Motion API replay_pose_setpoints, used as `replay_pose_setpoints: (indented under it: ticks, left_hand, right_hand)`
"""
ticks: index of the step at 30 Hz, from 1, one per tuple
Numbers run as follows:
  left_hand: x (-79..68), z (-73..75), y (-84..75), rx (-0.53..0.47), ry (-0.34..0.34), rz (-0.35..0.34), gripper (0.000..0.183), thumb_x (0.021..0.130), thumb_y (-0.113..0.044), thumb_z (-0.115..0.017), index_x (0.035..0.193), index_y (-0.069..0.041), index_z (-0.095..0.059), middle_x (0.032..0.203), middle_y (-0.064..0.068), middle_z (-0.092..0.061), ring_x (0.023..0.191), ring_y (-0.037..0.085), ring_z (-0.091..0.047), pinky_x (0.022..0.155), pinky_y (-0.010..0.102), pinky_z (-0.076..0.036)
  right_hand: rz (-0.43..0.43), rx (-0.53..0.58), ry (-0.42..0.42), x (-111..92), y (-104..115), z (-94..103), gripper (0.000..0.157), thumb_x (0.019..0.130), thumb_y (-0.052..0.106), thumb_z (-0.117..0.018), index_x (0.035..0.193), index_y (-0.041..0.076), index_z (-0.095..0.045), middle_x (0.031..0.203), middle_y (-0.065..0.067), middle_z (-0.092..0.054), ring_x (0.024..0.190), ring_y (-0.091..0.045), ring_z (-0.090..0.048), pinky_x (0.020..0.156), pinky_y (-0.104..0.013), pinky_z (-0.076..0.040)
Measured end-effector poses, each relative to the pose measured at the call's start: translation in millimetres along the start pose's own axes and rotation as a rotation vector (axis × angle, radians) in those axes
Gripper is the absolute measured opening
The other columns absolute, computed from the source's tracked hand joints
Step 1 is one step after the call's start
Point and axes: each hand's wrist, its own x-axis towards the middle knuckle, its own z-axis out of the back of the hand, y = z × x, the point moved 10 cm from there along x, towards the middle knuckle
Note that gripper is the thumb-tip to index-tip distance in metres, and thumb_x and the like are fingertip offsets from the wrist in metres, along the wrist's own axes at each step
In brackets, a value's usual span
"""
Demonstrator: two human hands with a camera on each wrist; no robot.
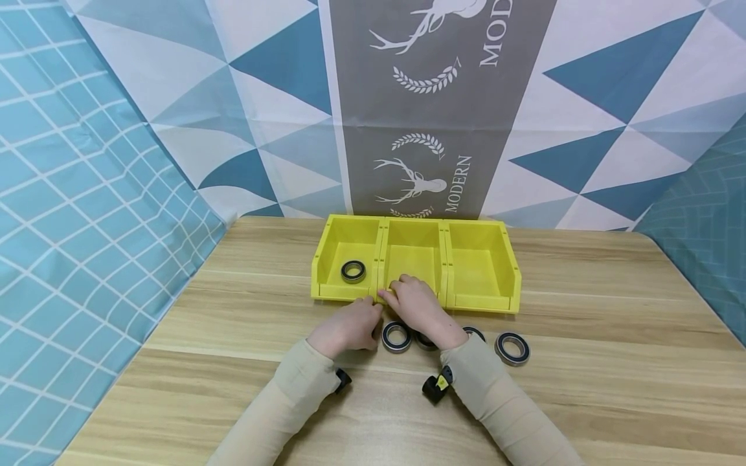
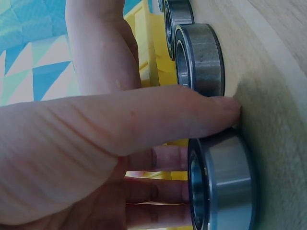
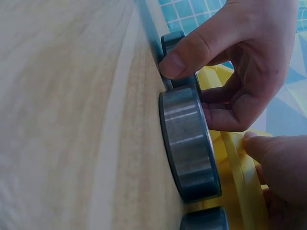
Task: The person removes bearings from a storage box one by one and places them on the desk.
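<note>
My left hand [image 1: 352, 325] is low on the table in front of the yellow bins, thumb and fingers around a ball bearing [image 2: 228, 182] that the hand hides in the head view. Its thumb lies between that bearing and a second bearing [image 1: 396, 337] just to the right. My right hand [image 1: 415, 305] reaches over the front of the middle yellow bin [image 1: 412, 254]. It grips the bin's front rim, with the thumb [image 3: 253, 143] at the rim's edge and the other fingers over it. One bearing [image 1: 353, 272] lies flat in the left bin [image 1: 324, 262].
Further right along the table [image 1: 583, 401] lie more bearings, some partly under the right forearm, with one bearing [image 1: 512, 349] at the row's end. The right yellow bin [image 1: 480, 255] adjoins the middle one. A patterned cloth [image 1: 280, 129] hangs behind the table.
</note>
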Motion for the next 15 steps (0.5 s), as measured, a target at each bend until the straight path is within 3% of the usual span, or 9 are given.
replay_pose_setpoints:
  ticks: [8,15]
  left_hand:
    - [-0.4,0.5,-1.0,0.023,-0.012,-0.002,0.047,0.072,-0.02,-0.073,0.111,-0.001,-0.055,0.097,0.008,-0.053,0.086,0.021,-0.05,0.076,0.032,-0.045]
    - [-0.8,-0.2,-1.4,0.039,-0.02,-0.007,0.05,0.074,-0.024,-0.073,0.114,0.0,-0.055,0.1,0.01,-0.054,0.091,0.024,-0.052,0.079,0.033,-0.046]
  right_hand:
    - [-0.002,-0.001,0.001,-0.1,-0.6,-0.2,0.038,0.093,0.037,-0.047,0.087,0.005,-0.067,0.081,-0.008,-0.06,0.074,-0.022,-0.057,0.066,-0.036,-0.046]
    - [-0.003,-0.002,0.005,-0.1,0.5,0.5,0.039,0.093,0.036,-0.046,0.089,0.004,-0.067,0.081,-0.008,-0.059,0.074,-0.022,-0.056,0.067,-0.035,-0.046]
